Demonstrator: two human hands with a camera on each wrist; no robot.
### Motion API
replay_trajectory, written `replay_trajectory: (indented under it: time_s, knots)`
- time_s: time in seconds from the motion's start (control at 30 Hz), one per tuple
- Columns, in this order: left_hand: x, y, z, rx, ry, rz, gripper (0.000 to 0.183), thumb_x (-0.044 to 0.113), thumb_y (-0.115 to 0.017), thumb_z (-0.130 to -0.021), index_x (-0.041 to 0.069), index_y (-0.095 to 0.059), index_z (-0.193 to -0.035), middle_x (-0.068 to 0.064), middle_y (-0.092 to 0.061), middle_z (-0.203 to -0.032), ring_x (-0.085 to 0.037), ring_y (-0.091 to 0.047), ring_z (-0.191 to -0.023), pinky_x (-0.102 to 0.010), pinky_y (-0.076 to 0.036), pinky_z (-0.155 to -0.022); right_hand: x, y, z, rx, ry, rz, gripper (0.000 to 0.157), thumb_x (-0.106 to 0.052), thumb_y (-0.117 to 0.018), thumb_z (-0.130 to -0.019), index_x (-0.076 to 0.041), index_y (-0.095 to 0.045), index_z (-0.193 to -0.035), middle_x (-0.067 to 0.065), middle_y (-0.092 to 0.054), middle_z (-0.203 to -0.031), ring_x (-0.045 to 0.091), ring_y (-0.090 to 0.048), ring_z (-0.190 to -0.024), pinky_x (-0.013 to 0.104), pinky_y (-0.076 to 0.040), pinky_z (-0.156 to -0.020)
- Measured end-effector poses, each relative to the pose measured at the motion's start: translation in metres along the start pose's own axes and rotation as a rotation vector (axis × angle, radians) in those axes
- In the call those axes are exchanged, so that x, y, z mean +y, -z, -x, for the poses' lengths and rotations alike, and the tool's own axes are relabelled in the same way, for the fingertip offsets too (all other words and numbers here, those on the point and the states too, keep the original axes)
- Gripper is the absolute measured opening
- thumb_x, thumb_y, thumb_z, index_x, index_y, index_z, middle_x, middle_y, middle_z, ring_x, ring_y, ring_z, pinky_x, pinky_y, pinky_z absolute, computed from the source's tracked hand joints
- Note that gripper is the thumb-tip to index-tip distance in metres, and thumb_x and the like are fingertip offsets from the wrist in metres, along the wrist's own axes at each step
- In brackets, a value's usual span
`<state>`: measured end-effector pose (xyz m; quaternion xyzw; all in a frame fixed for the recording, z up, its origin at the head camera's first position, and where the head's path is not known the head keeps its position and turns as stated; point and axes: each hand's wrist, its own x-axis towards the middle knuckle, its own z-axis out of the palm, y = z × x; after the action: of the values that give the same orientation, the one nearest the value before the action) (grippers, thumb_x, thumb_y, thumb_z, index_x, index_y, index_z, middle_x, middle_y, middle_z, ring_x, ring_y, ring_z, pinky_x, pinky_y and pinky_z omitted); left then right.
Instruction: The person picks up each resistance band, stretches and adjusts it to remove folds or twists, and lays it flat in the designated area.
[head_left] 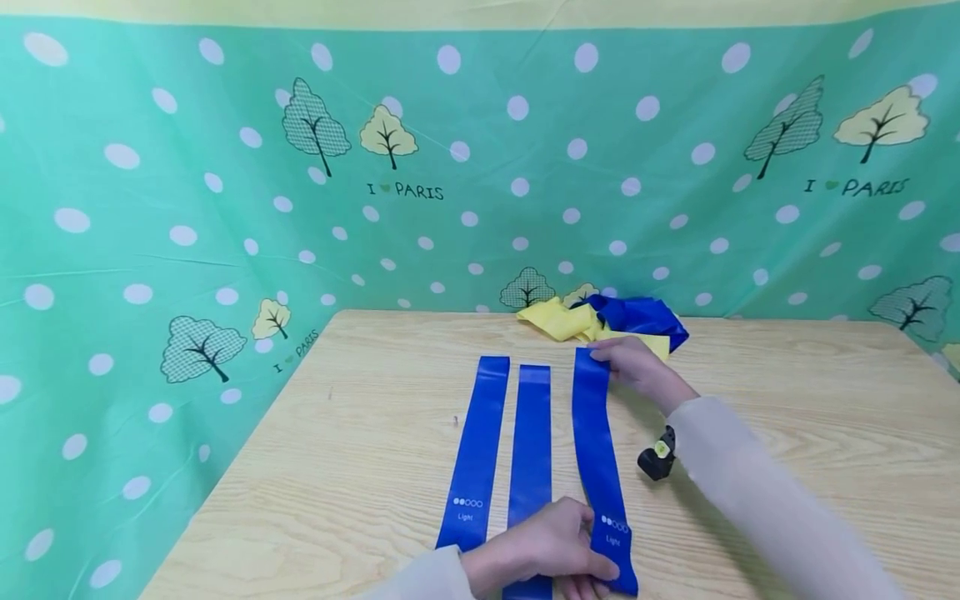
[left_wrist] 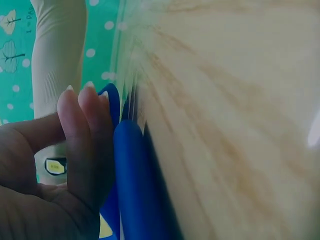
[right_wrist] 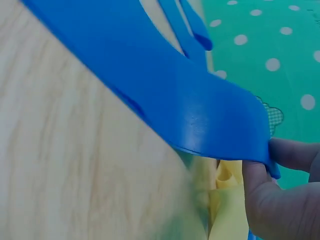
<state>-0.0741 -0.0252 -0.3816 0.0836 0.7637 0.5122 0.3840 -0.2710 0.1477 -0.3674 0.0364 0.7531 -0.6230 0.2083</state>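
Note:
Three blue resistance bands lie lengthwise side by side in the head view. The left band [head_left: 477,442] and the middle band [head_left: 532,442] are flat on the table. My left hand [head_left: 551,542] pinches the near end of the right band [head_left: 595,433], thumb on top beside the "Light" print. At the far end my right hand [head_left: 637,367] grips the same band between thumb and fingers. The right wrist view shows this band [right_wrist: 200,110] curving up off the wood to the fingertips. Part of the middle band is hidden under my left hand.
A crumpled heap of yellow bands [head_left: 558,319] and blue bands [head_left: 637,321] sits at the table's back edge, just beyond my right hand. The wooden table [head_left: 322,450] meets a green dotted curtain [head_left: 420,225] behind. A black wrist camera [head_left: 657,458] hangs below my right sleeve.

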Motion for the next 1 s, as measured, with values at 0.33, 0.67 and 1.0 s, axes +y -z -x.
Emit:
replay_trajectory:
  time_s: [0.33, 0.67, 1.0]
  knots:
    - [-0.004, -0.003, 0.009, 0.109, 0.024, -0.081, 0.027, -0.002, -0.067, -0.082, 0.004, -0.053, -0.060, -0.010, -0.059, -0.050, -0.009, -0.049, -0.039, -0.022, -0.044, -0.036, 0.005, -0.012, -0.015, 0.062, 0.023, 0.216, 0.037, -0.010, -0.052, -0.096, 0.006, -0.053, -0.130, 0.010, -0.059, -0.118, 0.011, -0.053, -0.091, 0.024, -0.047, -0.078]
    - [-0.008, 0.003, 0.015, 0.128, -0.006, -0.130, 0.033, 0.004, -0.071, -0.081, 0.000, -0.058, -0.051, -0.008, -0.058, -0.045, -0.007, -0.047, -0.034, -0.021, -0.043, -0.035, 0.007, -0.015, -0.022, 0.068, 0.063, 0.333, 0.034, -0.014, -0.059, -0.094, 0.003, -0.060, -0.123, 0.007, -0.064, -0.108, 0.009, -0.054, -0.080, 0.021, -0.050, -0.067]
    - [-0.009, 0.007, 0.014, 0.097, 0.026, -0.186, 0.030, 0.010, -0.071, -0.083, 0.000, -0.064, -0.056, -0.008, -0.061, -0.048, -0.008, -0.050, -0.036, -0.023, -0.046, -0.038, 0.002, -0.028, -0.025, 0.108, 0.170, 0.494, 0.028, -0.013, -0.063, -0.089, 0.003, -0.064, -0.112, 0.018, -0.061, -0.114, 0.024, -0.055, -0.094, 0.031, -0.047, -0.078]
